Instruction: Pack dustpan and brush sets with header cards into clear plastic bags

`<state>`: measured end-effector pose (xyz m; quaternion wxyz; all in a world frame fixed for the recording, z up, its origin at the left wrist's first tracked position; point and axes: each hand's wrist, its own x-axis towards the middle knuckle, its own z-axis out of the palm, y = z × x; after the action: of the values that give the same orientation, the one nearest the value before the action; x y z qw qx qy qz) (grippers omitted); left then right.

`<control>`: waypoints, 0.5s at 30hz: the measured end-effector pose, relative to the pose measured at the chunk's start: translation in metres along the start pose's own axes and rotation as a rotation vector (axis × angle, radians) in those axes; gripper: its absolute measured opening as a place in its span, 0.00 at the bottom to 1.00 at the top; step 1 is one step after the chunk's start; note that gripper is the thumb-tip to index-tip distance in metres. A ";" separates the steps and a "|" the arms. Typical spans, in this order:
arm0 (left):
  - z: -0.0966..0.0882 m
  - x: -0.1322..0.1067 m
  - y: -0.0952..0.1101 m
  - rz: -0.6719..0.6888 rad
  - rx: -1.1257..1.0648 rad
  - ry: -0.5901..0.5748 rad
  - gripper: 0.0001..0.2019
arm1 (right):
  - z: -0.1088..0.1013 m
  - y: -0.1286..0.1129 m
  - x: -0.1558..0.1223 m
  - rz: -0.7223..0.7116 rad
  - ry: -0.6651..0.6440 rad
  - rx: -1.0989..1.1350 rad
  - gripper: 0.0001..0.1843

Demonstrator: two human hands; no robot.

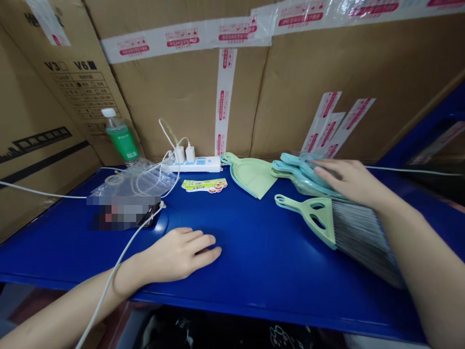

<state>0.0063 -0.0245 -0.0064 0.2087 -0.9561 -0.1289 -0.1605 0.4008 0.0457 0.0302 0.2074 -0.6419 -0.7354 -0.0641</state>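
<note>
My right hand (350,179) reaches over a small pile of light blue brushes (303,174) partly covered in clear plastic. Its fingers are stretched out and seem to touch the top of the pile; the far fingertips are partly hidden. In front of the pile lies a light green hand brush (319,218) with grey bristles, partly under my right forearm. To its left, a light green dustpan (254,175) rests on the blue table (250,271), with a blue edge showing beneath. My left hand (189,254) lies near the front edge, loosely curled and holding nothing.
A white power strip (205,165) with chargers stands against the cardboard boxes (174,87) at the back. Yellow-green labels (204,185) lie before it. At left are a green-labelled bottle (123,138), a clear plastic bag (145,179) and a white cable (119,261) crossing my left forearm.
</note>
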 end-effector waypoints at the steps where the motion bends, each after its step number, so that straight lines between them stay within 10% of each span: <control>1: 0.000 0.000 0.000 0.002 -0.006 0.004 0.16 | 0.000 -0.006 0.000 -0.031 -0.033 -0.007 0.21; 15: 0.003 0.001 0.000 0.003 -0.036 -0.010 0.16 | -0.001 -0.028 -0.017 -0.171 -0.099 -0.221 0.29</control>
<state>0.0080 -0.0229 -0.0087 0.1911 -0.9606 -0.1256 -0.1577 0.3758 0.0250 0.0291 0.0925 -0.5981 -0.7853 -0.1305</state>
